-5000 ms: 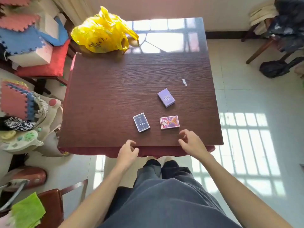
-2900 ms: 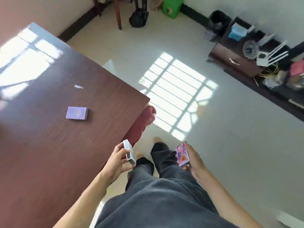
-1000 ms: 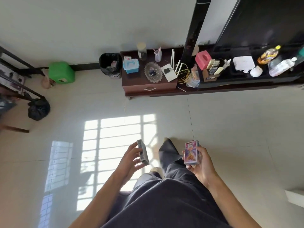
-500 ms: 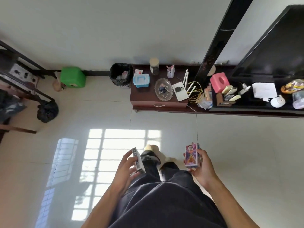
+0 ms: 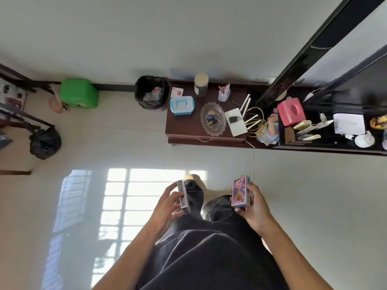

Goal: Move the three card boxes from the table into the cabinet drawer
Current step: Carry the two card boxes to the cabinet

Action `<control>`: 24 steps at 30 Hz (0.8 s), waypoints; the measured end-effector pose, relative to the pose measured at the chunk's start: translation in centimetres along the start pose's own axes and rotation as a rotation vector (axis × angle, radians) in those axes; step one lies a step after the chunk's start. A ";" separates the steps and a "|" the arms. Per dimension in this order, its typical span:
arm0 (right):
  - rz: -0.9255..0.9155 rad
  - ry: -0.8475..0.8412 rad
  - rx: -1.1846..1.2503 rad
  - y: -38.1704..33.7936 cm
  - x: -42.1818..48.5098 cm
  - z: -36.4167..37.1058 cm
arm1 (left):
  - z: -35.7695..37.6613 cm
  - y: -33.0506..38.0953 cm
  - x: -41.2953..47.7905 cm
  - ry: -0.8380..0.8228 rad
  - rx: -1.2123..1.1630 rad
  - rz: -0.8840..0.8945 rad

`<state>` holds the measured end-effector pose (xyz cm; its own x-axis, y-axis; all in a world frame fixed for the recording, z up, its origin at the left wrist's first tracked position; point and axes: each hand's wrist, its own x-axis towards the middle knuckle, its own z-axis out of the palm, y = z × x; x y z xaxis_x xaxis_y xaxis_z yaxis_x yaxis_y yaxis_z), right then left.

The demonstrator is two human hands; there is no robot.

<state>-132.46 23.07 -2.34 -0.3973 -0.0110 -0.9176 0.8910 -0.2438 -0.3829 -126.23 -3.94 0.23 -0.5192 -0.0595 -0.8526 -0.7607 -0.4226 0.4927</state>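
The left hand [image 5: 167, 206] is clamped on a dark blue card box [image 5: 183, 196], fingers wrapped over one broad face and thumb on the other, so the box shows mostly its narrow edge, long axis running away from the body. The right hand [image 5: 252, 208] is clamped on a pink-and-purple card box [image 5: 240, 191], held upright in the palm with its printed face turned up toward the camera and its long axis likewise pointing forward. Both boxes hang over the tiled floor [image 5: 293, 195], on either side of the person's dark trouser legs. The third card box is not in view.

The relation that matters is where the drawer lies from these two grips. The low dark-wood cabinet [image 5: 184, 126] stands straight ahead against the wall, well apart from both hands, and its drawer front with a pale curved handle [image 5: 204, 140] faces the person. The drawer looks closed. The handle sits roughly on the line between the two hands, only a little nearer the left hand's side, so neither hand is clearly favoured.

Since both grips are full, my judgement is that one box must be passed across or set on the cabinet top, beside the glass dish [image 5: 213, 122] or the blue-lidded container [image 5: 181, 104], to free a hand for the handle.
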 end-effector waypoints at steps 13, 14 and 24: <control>-0.094 -0.097 -0.319 -3.5 22.5 5.2 | -0.2 -0.7 21.3 0.131 0.033 -0.015; -0.119 -0.102 -0.363 -3.7 24.9 5.7 | -0.4 -0.9 23.6 0.145 0.052 0.004; -0.431 -0.233 -0.736 -3.7 47.9 10.7 | -2.6 -2.4 47.5 0.257 0.308 0.286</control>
<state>-157.19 13.04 -43.76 -0.6944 -0.2789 -0.6634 0.5369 0.4129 -0.7357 -148.03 -8.11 -41.95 -0.6405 -0.3719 -0.6719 -0.7018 -0.0718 0.7088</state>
